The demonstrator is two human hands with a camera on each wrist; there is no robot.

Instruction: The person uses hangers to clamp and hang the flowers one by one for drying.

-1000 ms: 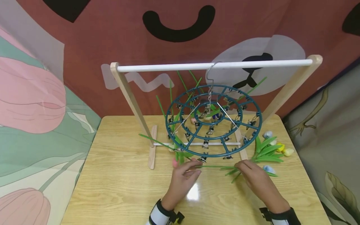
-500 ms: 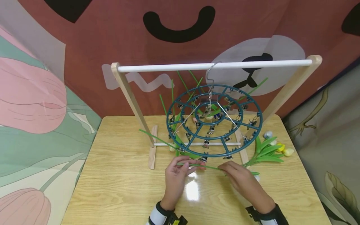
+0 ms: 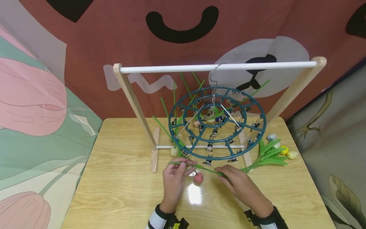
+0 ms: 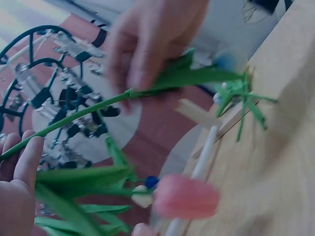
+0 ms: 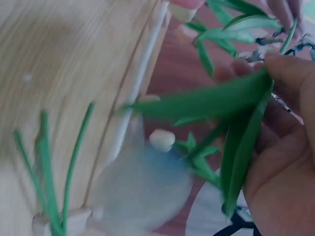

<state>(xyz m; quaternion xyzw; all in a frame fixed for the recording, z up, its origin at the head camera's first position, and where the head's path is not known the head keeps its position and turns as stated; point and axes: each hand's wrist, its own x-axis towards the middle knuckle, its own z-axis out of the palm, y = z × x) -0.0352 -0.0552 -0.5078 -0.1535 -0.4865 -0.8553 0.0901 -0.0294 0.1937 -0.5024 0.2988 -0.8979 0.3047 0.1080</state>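
My right hand (image 3: 247,189) grips an artificial tulip near its leaves; the blurred blue-and-white bloom (image 5: 157,191) shows in the right wrist view. Its thin green stem (image 3: 210,170) runs left to my left hand (image 3: 172,187), which holds the stem end between thumb and fingers. Both hands are just in front of a round teal clip hanger (image 3: 217,159). A pink tulip (image 3: 198,178) hangs head down between my hands, its bloom (image 4: 186,196) large in the left wrist view. Other tulips hang from the hanger's metal clips, stems pointing up.
A wooden rack with a white top bar (image 3: 171,68) carries the hanger. Loose tulips (image 3: 273,154) with blue, yellow and white blooms lie on the table (image 3: 120,190) at the right. A white lower bar (image 3: 166,147) joins the rack's feet.
My right hand has moved left with the tulip, and my left hand has shifted slightly left along its stem. The pink bloom has swung toward the front; a clipped stem at left now points more upward.
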